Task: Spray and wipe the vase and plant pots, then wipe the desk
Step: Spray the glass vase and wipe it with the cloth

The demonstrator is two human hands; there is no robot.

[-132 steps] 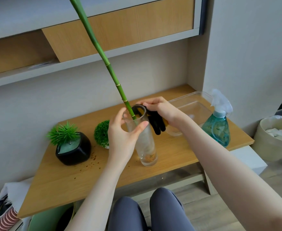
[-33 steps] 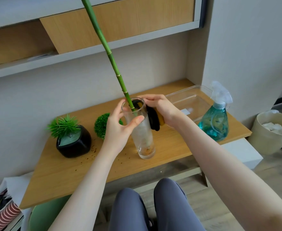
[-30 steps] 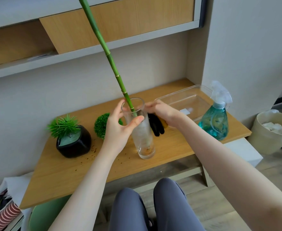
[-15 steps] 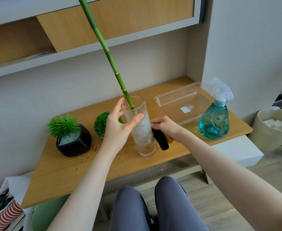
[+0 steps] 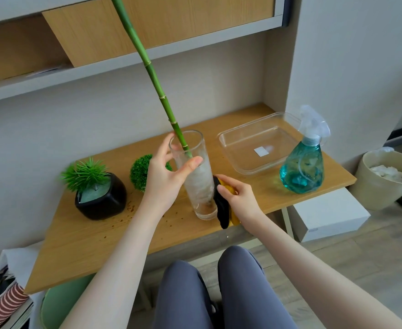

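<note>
A tall glass vase (image 5: 198,186) stands on the wooden desk (image 5: 81,241) with a green bamboo stalk (image 5: 152,74) leaning out of it. My left hand (image 5: 165,176) grips the vase near its rim, thumb in front. My right hand (image 5: 239,199) holds a black and yellow cloth (image 5: 222,210) against the lower right side of the vase. A black pot (image 5: 100,198) with a spiky green plant sits at the left. A small round green plant (image 5: 139,172) is partly hidden behind my left hand; its pot is not visible. The teal spray bottle (image 5: 302,167) stands at the desk's right end.
A clear plastic tray (image 5: 233,150) lies behind the vase to the right. Brown specks dot the desk between the black pot and the vase. A beige bin (image 5: 371,186) and a white box (image 5: 325,214) are on the floor at the right. Shelves hang overhead.
My right hand has slid the cloth from the vase's rim down its right side to near the base. My left hand has kept its grip on the vase.
</note>
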